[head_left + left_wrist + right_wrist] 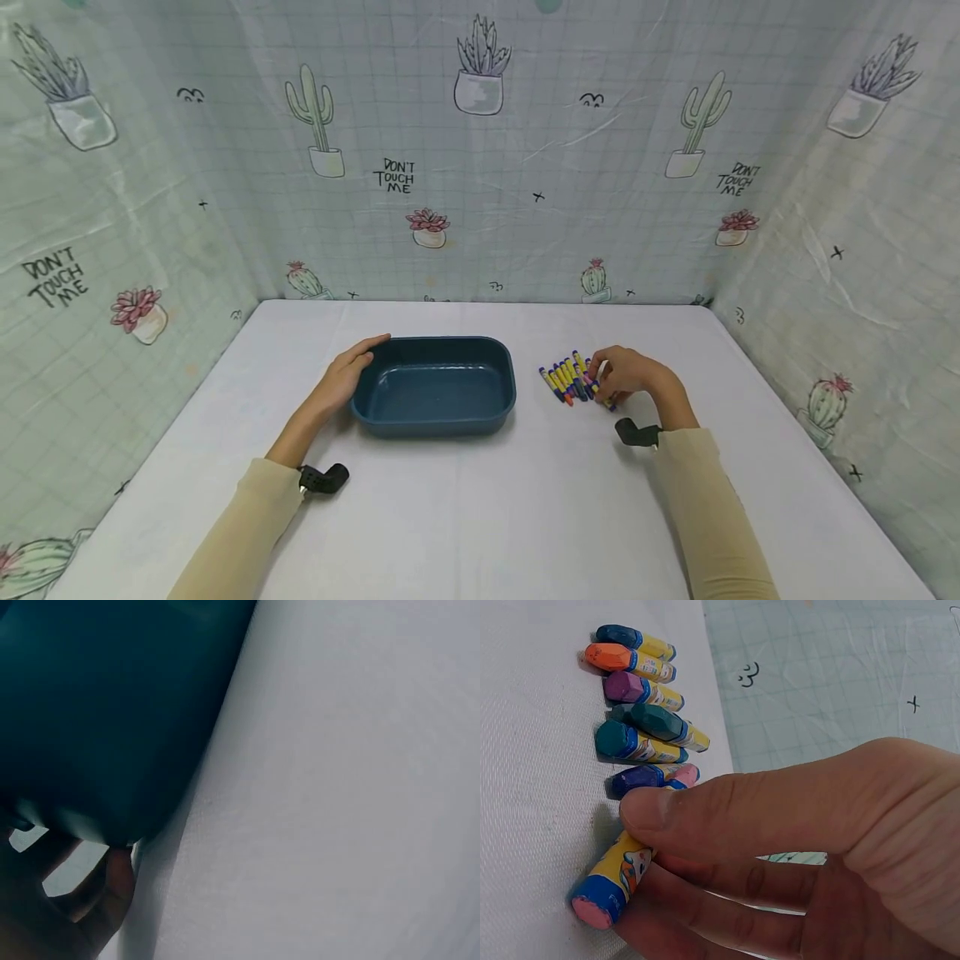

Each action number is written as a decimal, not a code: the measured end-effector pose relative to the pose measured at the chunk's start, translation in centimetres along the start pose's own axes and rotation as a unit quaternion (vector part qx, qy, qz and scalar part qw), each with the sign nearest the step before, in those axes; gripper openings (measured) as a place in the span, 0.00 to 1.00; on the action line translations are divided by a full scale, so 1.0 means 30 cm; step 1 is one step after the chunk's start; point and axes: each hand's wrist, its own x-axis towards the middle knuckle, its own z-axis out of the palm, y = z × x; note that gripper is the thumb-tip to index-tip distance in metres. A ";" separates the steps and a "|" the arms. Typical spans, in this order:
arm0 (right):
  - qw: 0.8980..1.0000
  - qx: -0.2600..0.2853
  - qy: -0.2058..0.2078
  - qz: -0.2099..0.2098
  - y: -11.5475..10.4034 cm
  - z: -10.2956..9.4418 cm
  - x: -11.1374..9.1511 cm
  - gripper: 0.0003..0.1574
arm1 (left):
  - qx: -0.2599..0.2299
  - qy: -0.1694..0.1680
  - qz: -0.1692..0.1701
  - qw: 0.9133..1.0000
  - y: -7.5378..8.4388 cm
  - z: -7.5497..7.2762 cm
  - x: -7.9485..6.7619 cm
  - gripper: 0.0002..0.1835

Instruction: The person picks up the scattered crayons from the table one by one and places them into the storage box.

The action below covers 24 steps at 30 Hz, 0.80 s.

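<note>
left fingers (367,343): touch blue tray (433,430) | right fingers (597,361): hold crayon (607,404)

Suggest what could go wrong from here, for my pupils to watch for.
The pink crayon could slip, as the right hand pinches it at a slant. It sits close to the purple-blue crayon, so lifting might nudge that one. The left hand touches the blue tray, so a push might shift it.

Head view forward and down, wrists (close)
</note>
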 end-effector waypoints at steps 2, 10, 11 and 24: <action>1.000 -0.001 -0.006 -0.007 0.003 0.000 0.000 0.25 | -0.003 -0.007 0.002 1.000 0.000 -0.002 0.002 0.26; 0.999 0.021 -0.019 -0.028 0.017 -0.005 0.007 0.26 | 0.006 -0.024 -0.002 1.000 0.003 -0.010 0.010 0.26; 0.999 0.024 -0.019 -0.032 0.019 -0.005 0.006 0.26 | 0.007 -0.025 -0.002 1.000 0.003 -0.010 0.013 0.26; 0.998 0.024 -0.005 -0.050 -0.002 -0.014 -0.007 0.26 | 0.005 -0.027 0.003 1.000 -0.011 -0.008 0.022 0.26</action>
